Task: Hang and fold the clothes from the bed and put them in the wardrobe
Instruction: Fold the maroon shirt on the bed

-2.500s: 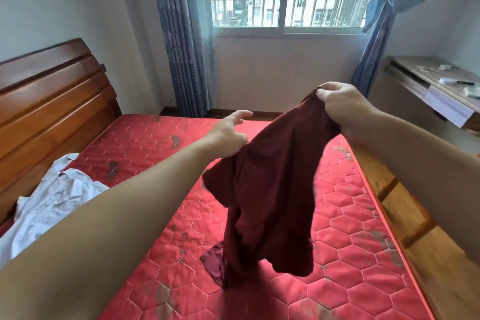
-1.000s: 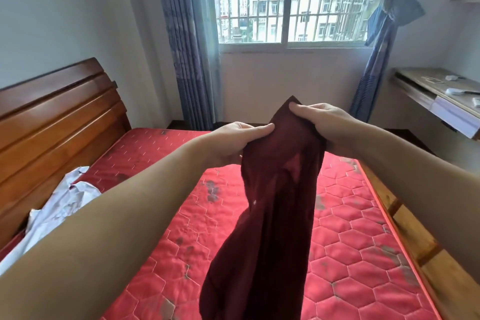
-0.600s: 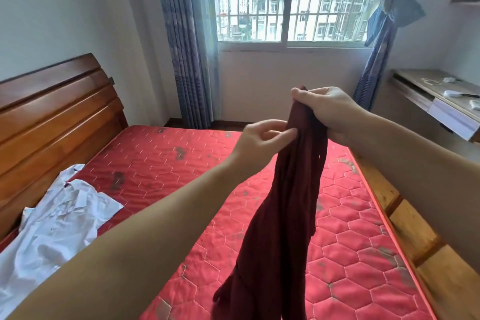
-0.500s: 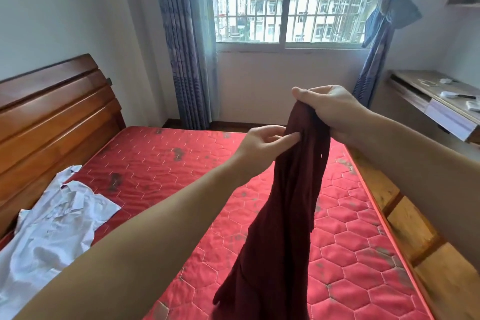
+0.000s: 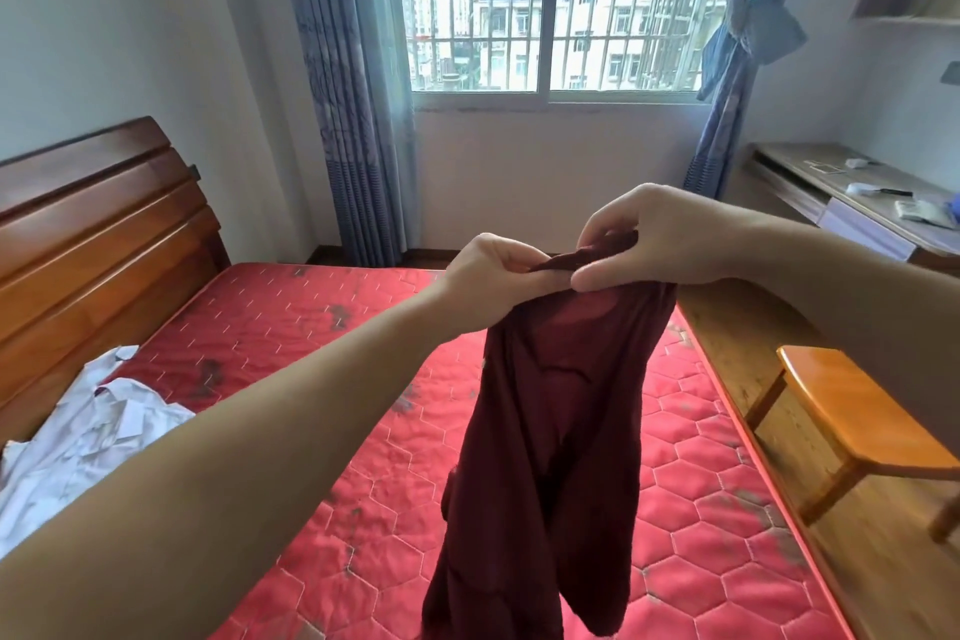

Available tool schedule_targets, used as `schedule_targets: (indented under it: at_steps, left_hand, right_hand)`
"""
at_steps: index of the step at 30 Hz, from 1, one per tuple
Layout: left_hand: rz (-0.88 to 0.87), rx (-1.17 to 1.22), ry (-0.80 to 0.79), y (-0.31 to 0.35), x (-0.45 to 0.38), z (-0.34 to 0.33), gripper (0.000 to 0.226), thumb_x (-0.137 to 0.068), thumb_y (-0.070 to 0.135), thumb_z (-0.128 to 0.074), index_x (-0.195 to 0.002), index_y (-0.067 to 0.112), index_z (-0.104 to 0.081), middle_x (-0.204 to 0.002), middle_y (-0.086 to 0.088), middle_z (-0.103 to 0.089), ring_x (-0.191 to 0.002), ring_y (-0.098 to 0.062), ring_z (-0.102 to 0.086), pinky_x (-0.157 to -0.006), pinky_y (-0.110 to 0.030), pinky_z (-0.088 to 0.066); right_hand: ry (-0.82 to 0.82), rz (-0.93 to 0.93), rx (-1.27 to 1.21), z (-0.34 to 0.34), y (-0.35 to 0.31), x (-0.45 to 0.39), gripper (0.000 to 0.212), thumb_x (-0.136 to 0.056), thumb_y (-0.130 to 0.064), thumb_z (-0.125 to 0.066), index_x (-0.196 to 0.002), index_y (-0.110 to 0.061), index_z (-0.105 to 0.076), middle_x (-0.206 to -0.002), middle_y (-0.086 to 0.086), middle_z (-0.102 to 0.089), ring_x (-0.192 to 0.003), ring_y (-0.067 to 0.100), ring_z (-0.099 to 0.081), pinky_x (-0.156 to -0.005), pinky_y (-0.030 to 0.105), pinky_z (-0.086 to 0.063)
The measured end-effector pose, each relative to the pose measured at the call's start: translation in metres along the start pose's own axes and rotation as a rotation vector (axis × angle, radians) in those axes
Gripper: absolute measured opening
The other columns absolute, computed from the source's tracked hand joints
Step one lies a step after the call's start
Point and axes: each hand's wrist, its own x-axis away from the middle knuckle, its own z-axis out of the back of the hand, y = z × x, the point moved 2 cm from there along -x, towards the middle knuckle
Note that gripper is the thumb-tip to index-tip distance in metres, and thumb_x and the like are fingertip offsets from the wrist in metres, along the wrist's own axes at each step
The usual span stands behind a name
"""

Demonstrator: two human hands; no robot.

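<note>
A dark red garment (image 5: 550,442) hangs in the air over the red quilted mattress (image 5: 311,359), bunched at its top edge. My left hand (image 5: 496,276) pinches that top edge from the left. My right hand (image 5: 654,239) grips the same edge just to the right, and the two hands touch. The cloth's lower end drops out of the bottom of the view. A crumpled white shirt (image 5: 78,442) lies on the mattress at the left, close to the wooden headboard (image 5: 98,234). No wardrobe is in view.
A wooden stool (image 5: 852,421) stands on the floor right of the bed. A desk (image 5: 852,203) with small items is against the right wall. Behind the bed are a barred window (image 5: 561,0) and blue curtains (image 5: 343,88).
My hands have come together at the garment's top edge and dropped lower. The left hand moved up from the side of the cloth to pinch beside the right hand.
</note>
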Motion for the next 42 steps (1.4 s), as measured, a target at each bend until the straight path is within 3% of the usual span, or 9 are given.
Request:
schedule_targets:
  at_steps: [5,8,14,19,25,31,34,38,42]
  left_hand:
    - [-0.025,-0.131,0.015,0.002,-0.001,0.006,0.011,-0.083,0.019,-0.076,-0.090,0.011,-0.080,-0.083,-0.014,-0.075,-0.068,-0.009,-0.057,-0.067,-0.026,-0.047]
    - [-0.060,-0.192,0.005,0.005,0.001,0.006,0.010,-0.083,0.022,-0.076,-0.088,0.014,-0.080,-0.077,-0.011,-0.074,-0.063,-0.006,-0.054,-0.062,-0.022,-0.043]
    - [-0.121,-0.233,0.137,-0.009,0.009,0.014,0.019,-0.077,0.031,-0.081,-0.074,0.013,-0.074,-0.050,-0.003,-0.056,-0.046,-0.007,-0.040,-0.049,-0.022,-0.032]
    - [-0.023,-0.207,-0.099,-0.040,0.020,0.007,0.016,-0.077,0.010,-0.081,-0.091,0.004,-0.076,-0.083,-0.014,-0.075,-0.070,-0.015,-0.062,-0.074,-0.036,-0.057]
    - [0.175,-0.319,-0.148,-0.078,0.017,-0.001,0.023,-0.087,0.019,-0.072,-0.110,0.017,-0.074,-0.103,-0.004,-0.075,-0.096,-0.020,-0.070,-0.094,-0.037,-0.054]
    - [0.203,-0.314,-0.175,-0.078,0.019,0.005,0.011,-0.084,0.013,-0.075,-0.088,0.023,-0.074,-0.079,0.017,-0.068,-0.068,0.007,-0.058,-0.072,-0.017,-0.049]
    - [0.182,-0.367,-0.091,-0.056,0.013,0.023,0.016,-0.078,0.023,-0.081,-0.066,0.023,-0.071,-0.060,0.021,-0.058,-0.054,0.005,-0.050,-0.058,-0.016,-0.043]
    - [0.179,-0.460,-0.118,-0.025,0.009,0.035,0.018,-0.082,0.043,-0.074,-0.075,0.027,-0.073,-0.062,0.017,-0.064,-0.057,0.002,-0.058,-0.057,-0.015,-0.045]
    - [0.201,-0.638,-0.149,-0.006,0.001,0.039,0.029,-0.080,0.052,-0.072,-0.073,0.024,-0.073,-0.063,0.009,-0.064,-0.057,-0.004,-0.059,-0.057,-0.022,-0.049]
  right_hand:
    - [-0.083,0.055,0.261,-0.012,0.002,-0.008,0.035,-0.074,-0.043,-0.076,-0.104,-0.027,-0.070,-0.107,-0.007,-0.061,-0.097,0.012,-0.058,-0.092,0.032,-0.047]
    - [-0.034,0.093,0.254,-0.032,-0.001,-0.011,0.015,-0.081,-0.033,-0.070,-0.091,-0.021,-0.069,-0.079,-0.002,-0.065,-0.074,0.017,-0.058,-0.074,0.033,-0.050]
    - [-0.223,-0.040,0.235,-0.020,-0.012,-0.012,0.034,-0.089,-0.044,-0.061,-0.069,-0.016,-0.063,-0.056,-0.005,-0.051,-0.050,0.011,-0.045,-0.053,0.028,-0.042]
    - [-0.335,-0.148,0.052,0.017,-0.028,-0.004,0.022,-0.094,-0.029,-0.061,-0.089,-0.012,-0.073,-0.061,-0.007,-0.068,-0.052,0.004,-0.061,-0.045,0.014,-0.045]
    - [-0.220,-0.198,-0.248,0.040,-0.022,0.011,0.023,-0.097,-0.022,-0.054,-0.095,-0.004,-0.068,-0.070,0.005,-0.074,-0.056,0.015,-0.070,-0.049,0.020,-0.053]
    - [-0.050,-0.267,-0.208,0.057,0.017,0.032,0.020,-0.098,-0.021,-0.055,-0.102,-0.009,-0.071,-0.078,0.007,-0.075,-0.062,0.019,-0.072,-0.051,0.025,-0.057]
    - [-0.051,-0.323,0.018,0.058,0.041,0.046,0.015,-0.092,-0.026,-0.065,-0.096,-0.017,-0.075,-0.076,0.001,-0.075,-0.063,0.015,-0.072,-0.060,0.030,-0.060]
    - [-0.099,-0.350,-0.016,0.048,0.061,0.063,0.021,-0.075,-0.034,-0.081,-0.090,-0.025,-0.072,-0.074,-0.004,-0.073,-0.062,0.010,-0.070,-0.048,0.020,-0.051]
    - [-0.077,-0.273,0.070,0.042,0.080,0.063,0.019,-0.083,-0.048,-0.069,-0.096,-0.034,-0.072,-0.081,-0.015,-0.071,-0.070,0.001,-0.066,-0.059,0.013,-0.050]
